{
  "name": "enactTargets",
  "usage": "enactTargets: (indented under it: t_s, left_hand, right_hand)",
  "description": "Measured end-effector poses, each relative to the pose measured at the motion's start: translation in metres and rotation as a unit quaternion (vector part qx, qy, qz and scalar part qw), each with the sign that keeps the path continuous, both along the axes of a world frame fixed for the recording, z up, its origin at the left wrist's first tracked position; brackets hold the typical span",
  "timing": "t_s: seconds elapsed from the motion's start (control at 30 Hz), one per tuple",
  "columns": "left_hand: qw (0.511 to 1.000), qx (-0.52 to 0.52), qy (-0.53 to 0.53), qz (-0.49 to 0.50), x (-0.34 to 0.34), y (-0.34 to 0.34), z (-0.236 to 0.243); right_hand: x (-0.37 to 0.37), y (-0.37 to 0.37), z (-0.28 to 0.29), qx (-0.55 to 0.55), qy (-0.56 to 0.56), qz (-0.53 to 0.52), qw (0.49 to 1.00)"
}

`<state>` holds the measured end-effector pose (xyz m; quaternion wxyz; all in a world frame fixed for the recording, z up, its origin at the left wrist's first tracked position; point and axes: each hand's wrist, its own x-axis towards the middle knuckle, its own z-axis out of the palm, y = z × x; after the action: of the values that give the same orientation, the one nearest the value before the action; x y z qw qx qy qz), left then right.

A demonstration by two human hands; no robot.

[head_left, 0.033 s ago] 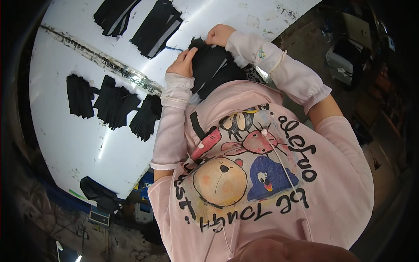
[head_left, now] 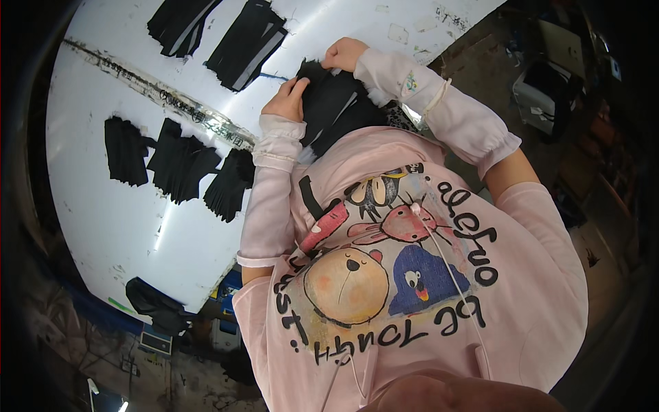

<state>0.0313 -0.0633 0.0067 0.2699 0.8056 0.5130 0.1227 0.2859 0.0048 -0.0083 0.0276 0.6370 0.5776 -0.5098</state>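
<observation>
Black fabric [head_left: 329, 103] with a thin pale grey strip lies in front of my body at the table's near edge. My left hand [head_left: 285, 101] grips its far left corner, thumb and fingers closed on the cloth. At the far right edge of the same fabric, my right hand [head_left: 345, 55] is closed in a pinch. Its fingertips are partly hidden, with a small pale bit showing below them. The fabric's near end disappears behind my pink shirt.
The white table [head_left: 89, 213] carries a stack of black fabric strips [head_left: 247, 44] at the back and several black bundles [head_left: 182, 161] to the left. A dark cloth [head_left: 156, 305] hangs over the near left edge. A grey machine-like object [head_left: 542, 99] stands at right.
</observation>
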Motion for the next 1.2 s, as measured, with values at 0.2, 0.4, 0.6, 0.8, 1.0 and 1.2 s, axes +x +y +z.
enactTargets:
  t_s: [0.2, 0.4, 0.6, 0.8, 1.0, 1.2]
  left_hand:
    - [0.984, -0.121, -0.028, 0.128, 0.006, 0.001, -0.003]
    - [0.987, -0.108, -0.041, 0.111, -0.001, 0.0, -0.011]
    - [0.991, -0.096, -0.026, 0.093, 0.007, 0.002, 0.006]
    - [0.979, -0.081, -0.06, 0.179, 0.004, -0.001, -0.027]
    - [0.955, -0.147, -0.094, 0.241, 0.006, 0.001, -0.013]
    - [0.963, -0.137, -0.032, 0.228, 0.012, 0.0, -0.006]
  right_hand:
    - [-0.004, 0.005, -0.02, -0.025, 0.079, -0.06, 0.995]
    - [-0.012, 0.011, -0.01, -0.026, 0.073, -0.054, 0.996]
    - [-0.009, 0.01, -0.007, 0.019, 0.082, 0.001, 0.996]
    - [-0.011, 0.006, 0.0, -0.006, -0.01, -0.061, 0.998]
    - [-0.012, -0.006, 0.022, 0.047, -0.137, 0.067, 0.987]
    - [-0.022, -0.007, 0.017, 0.131, -0.119, 0.079, 0.981]
